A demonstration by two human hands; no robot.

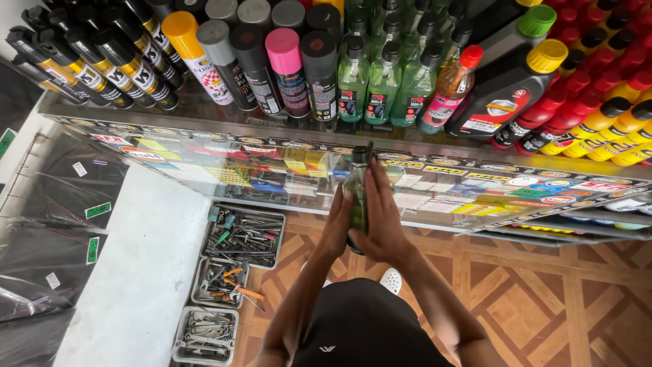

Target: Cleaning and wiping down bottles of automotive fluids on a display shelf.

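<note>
A person's left hand (337, 224) and right hand (382, 217) press together around a small green bottle (357, 194) with a dark cap, palms flat against its sides, holding it upright in front of a glass display desk (204, 132). Along the desk's far edge stand rows of spray cans (285, 71), green bottles (380, 81) and red and yellow oil bottles (598, 115). Below the desk's left end, three metal trays of hand tools (227, 278) lie in a line on the patterned floor (543, 299) beside a white ledge.
</note>
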